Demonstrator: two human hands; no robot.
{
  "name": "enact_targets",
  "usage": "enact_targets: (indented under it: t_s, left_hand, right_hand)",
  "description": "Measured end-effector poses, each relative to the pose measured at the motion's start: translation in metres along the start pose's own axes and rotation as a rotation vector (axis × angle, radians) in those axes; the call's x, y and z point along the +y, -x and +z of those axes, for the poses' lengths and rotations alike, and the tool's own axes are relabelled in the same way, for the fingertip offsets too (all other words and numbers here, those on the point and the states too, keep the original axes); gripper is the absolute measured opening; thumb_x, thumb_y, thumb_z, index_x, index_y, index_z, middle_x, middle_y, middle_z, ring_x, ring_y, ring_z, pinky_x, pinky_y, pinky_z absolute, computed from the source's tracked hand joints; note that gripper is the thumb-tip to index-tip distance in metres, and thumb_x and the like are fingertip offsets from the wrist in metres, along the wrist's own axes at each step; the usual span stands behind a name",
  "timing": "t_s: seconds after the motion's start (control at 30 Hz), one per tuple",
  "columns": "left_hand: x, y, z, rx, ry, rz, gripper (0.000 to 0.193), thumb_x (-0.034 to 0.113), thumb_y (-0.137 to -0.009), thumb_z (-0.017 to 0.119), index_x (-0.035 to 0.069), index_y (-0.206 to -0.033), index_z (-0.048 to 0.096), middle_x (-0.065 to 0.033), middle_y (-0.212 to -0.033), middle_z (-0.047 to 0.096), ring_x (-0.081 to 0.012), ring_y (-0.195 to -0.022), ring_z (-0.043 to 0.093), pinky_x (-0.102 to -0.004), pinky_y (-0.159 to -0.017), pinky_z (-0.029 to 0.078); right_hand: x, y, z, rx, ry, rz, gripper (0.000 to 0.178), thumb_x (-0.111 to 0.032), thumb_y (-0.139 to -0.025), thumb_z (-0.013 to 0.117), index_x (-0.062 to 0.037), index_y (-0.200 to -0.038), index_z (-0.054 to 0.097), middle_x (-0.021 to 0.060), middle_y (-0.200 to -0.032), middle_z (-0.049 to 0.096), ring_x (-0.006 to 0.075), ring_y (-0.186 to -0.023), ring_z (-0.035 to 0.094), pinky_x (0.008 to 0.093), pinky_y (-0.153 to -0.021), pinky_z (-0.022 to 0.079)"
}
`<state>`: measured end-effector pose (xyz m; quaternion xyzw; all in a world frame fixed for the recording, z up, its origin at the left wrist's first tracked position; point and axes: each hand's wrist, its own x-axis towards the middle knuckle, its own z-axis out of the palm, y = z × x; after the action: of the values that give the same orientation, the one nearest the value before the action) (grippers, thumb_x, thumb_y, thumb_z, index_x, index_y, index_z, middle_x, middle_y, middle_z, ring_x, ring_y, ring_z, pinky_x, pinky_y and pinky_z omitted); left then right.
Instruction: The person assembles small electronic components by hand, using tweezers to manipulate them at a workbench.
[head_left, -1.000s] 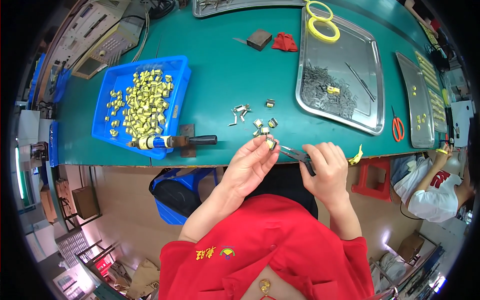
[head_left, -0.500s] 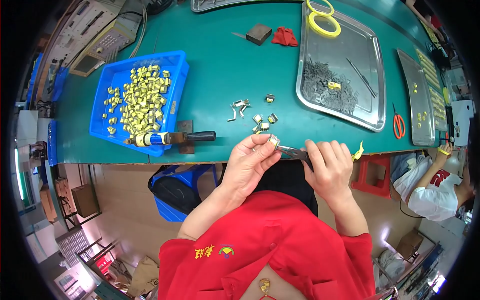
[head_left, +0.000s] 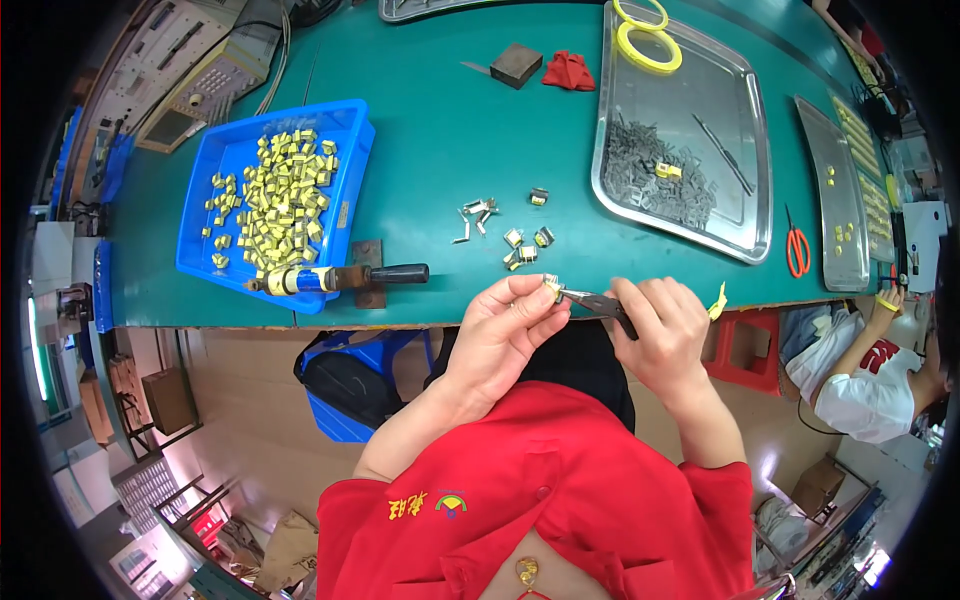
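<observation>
My left hand (head_left: 503,325) pinches a small yellow-taped part (head_left: 551,287) at the front edge of the green table (head_left: 450,130). My right hand (head_left: 660,330) grips dark-handled tweezers (head_left: 590,299) whose tips touch that part. A strip of yellow tape (head_left: 718,301) hangs beside my right hand. Just beyond my hands lie several small parts and metal clips (head_left: 510,235) loose on the table.
A blue tray (head_left: 355,150) full of yellow-taped parts sits at the left, with a black-handled tool (head_left: 345,277) on its near rim. A steel tray (head_left: 740,110) at right holds dark pieces, tweezers and yellow tape rolls (head_left: 648,45). Red scissors (head_left: 797,250) lie further right. Another person (head_left: 865,365) sits at far right.
My hands have stayed at the table's front edge; the tweezers' tips have closed in on the part held in my left fingers.
</observation>
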<state>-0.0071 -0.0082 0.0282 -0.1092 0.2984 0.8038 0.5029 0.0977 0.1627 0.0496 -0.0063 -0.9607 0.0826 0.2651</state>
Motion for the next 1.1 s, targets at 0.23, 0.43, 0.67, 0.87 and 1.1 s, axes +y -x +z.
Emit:
enact_targets:
  t_s: [0.23,0.43,0.67,0.87,1.1]
  left_hand:
    - [-0.005,-0.010,0.001,-0.061,-0.190,0.288,0.015,0.002,-0.089,0.063,0.000,-0.104,0.061,-0.0096,-0.099,0.066,-0.0170,-0.091,0.065,-0.0300,-0.083,0.054]
    - [-0.001,-0.015,0.000,-0.055,-0.194,0.312,0.019,0.002,-0.089,0.063,0.000,-0.107,0.060,-0.0094,-0.101,0.065,-0.0167,-0.092,0.065,-0.0298,-0.085,0.054]
    - [-0.006,-0.009,0.003,-0.040,0.023,0.160,0.023,0.007,-0.094,0.057,0.000,-0.116,0.057,-0.0106,-0.109,0.063,-0.0149,-0.098,0.063,-0.0265,-0.086,0.055]
    - [-0.004,-0.007,0.002,-0.022,-0.039,0.148,0.026,0.007,-0.095,0.056,0.000,-0.120,0.058,-0.0104,-0.108,0.063,-0.0134,-0.094,0.064,-0.0247,-0.082,0.056]
    - [-0.004,-0.006,0.004,-0.021,-0.131,0.205,0.026,0.007,-0.093,0.060,-0.002,-0.118,0.059,-0.0094,-0.105,0.065,-0.0127,-0.090,0.064,-0.0256,-0.081,0.054]
  right_hand:
    - [-0.017,0.004,0.017,-0.040,-0.546,0.511,0.013,0.000,-0.074,0.073,-0.0014,-0.086,0.066,0.0073,-0.063,0.053,0.0162,-0.049,0.046,0.0282,-0.046,0.035]
    - [-0.027,0.004,0.030,0.039,-0.544,0.566,0.011,-0.001,-0.076,0.072,-0.0004,-0.085,0.066,0.0080,-0.064,0.055,0.0154,-0.049,0.048,0.0274,-0.045,0.035]
    - [-0.028,0.004,0.025,0.073,-0.343,0.431,0.016,0.001,-0.069,0.071,-0.0033,-0.083,0.062,0.0097,-0.063,0.051,0.0276,-0.055,0.053,0.0355,-0.051,0.041]
    - [-0.031,0.006,0.023,0.087,-0.302,0.400,0.016,0.004,-0.070,0.070,-0.0018,-0.083,0.062,0.0094,-0.063,0.052,0.0252,-0.053,0.051,0.0336,-0.049,0.040]
    - [-0.030,0.009,0.023,0.085,-0.296,0.394,0.020,0.004,-0.068,0.071,-0.0026,-0.084,0.062,0.0085,-0.065,0.052,0.0248,-0.054,0.051,0.0334,-0.050,0.040]
